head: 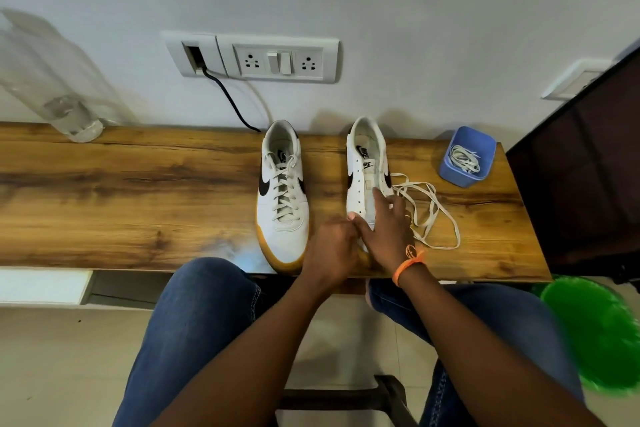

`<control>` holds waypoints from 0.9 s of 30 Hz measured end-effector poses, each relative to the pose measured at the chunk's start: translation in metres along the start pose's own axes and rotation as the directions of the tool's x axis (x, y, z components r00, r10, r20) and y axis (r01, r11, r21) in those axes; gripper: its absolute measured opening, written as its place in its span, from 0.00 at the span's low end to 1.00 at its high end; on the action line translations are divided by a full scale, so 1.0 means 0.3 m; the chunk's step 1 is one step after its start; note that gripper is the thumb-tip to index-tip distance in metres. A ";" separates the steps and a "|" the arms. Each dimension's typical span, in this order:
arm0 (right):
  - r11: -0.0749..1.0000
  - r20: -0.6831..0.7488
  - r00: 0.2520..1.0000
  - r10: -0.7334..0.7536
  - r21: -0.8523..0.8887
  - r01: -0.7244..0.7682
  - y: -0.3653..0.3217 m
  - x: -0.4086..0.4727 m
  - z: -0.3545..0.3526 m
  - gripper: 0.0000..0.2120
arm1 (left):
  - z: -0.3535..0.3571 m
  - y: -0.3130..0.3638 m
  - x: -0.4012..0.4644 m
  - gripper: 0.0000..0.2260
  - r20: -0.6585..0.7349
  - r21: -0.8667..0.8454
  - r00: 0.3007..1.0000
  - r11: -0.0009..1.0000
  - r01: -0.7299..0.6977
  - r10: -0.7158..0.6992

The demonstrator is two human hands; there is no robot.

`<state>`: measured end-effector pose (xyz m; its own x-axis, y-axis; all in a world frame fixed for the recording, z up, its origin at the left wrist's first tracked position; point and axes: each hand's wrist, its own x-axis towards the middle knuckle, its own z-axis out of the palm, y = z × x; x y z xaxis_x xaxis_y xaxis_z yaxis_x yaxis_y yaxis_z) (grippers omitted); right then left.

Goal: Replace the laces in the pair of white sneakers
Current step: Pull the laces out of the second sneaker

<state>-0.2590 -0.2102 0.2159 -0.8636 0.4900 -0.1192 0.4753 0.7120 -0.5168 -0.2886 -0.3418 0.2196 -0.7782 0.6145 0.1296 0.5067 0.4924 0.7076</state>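
Head view: one sneaker unlaced, one not yet begun.
The right sneaker (365, 180), near the counter's (138, 191) front edge, stood with bare eyelets, its old lace (429, 211) loose just beside it; the left sneaker (282, 198) was fully laced; fresh laces (465, 159) lay in a blue cup (465, 158) toward the right end. Left hand (332, 250) curled at the toe, its hold unclear; right hand (389, 229) lay flat, fingers straight, on the eyelets.

A home room; wooden desk (138, 191) against painted wall, socket panel (277, 59), tiled floor (52, 357)
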 end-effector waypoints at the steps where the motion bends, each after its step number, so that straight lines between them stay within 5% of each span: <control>1: 0.998 0.016 1.000 0.013 -0.068 -0.012 0.007 0.006 0.009 0.35 | -0.023 -0.011 0.008 0.19 -0.041 0.047 0.997 0.997 0.067 -0.065; 4: 0.975 0.029 1.000 0.009 -0.221 -0.003 0.012 0.018 0.033 0.40 | -0.084 -0.043 0.042 0.09 -0.240 0.155 0.956 0.965 0.210 -0.169; 7: 0.980 -0.011 0.999 0.041 -0.196 -0.042 0.008 0.049 0.032 0.41 | -0.119 -0.081 0.076 0.28 -0.318 0.305 0.892 0.856 0.418 -0.322; 11: 0.982 -0.039 0.997 0.060 -0.178 -0.066 0.037 0.115 0.003 0.39 | -0.134 -0.183 0.096 0.54 -0.174 0.086 0.734 0.733 0.675 -0.656; 18: 0.974 -0.068 0.993 0.097 -0.198 -0.108 -0.005 0.099 0.011 0.37 | -0.115 -0.161 0.074 0.49 -0.197 0.093 0.725 0.724 0.684 -0.660; 21: 0.979 -0.151 0.988 -0.013 -0.204 -0.018 -0.046 0.056 0.040 0.34 | -0.095 -0.120 0.054 0.51 -0.121 0.118 0.737 0.728 0.675 -0.665; 25: 0.970 -0.089 0.988 -0.129 0.195 0.145 -0.114 0.019 0.038 0.24 | -0.052 -0.072 0.020 0.53 -0.002 0.139 0.763 0.756 0.640 -0.646; 27: 0.961 -0.010 0.991 -0.134 0.244 0.133 -0.125 0.015 0.021 0.23 | -0.064 -0.047 0.021 0.50 0.125 0.065 0.766 0.776 0.628 -0.630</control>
<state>-0.2819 -0.2379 0.2293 -0.9179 0.3948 -0.0403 0.3011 0.6266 -0.7188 -0.3076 -0.3566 0.2238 -0.8693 0.2373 -0.4335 -0.0714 0.8077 0.5853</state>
